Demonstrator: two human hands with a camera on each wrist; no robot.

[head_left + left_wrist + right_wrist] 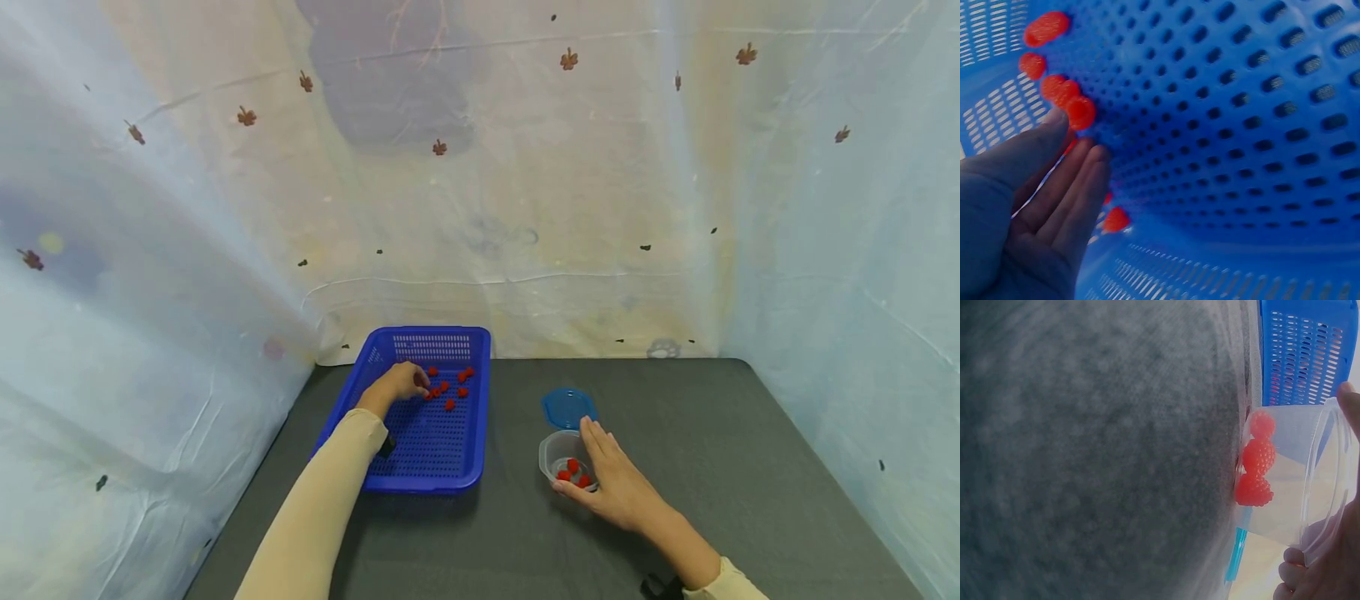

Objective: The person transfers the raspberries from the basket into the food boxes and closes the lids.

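My left hand (396, 385) reaches into a blue plastic basket (482, 417). Its thumb and fingers are apart, with the fingertips right beside several red raspberries (445, 386) on the basket floor. In the left wrist view the thumb tip overlaps a clump of raspberries (1080, 114), and a bit of red shows between thumb and fingers. A clear plastic tub (550, 451) stands on the table, holding three raspberries (1259, 456). My right hand (618, 483) grips the tub at its rim, thumb on the near side and fingers on the far side.
Just behind the tub lies a blue lid (568, 407). A dark grey cloth covers the table (675, 408). Hanging patterned sheets (525, 208) close off the back and both sides. The basket stands at the table's left, its slotted walls rising around the raspberries.
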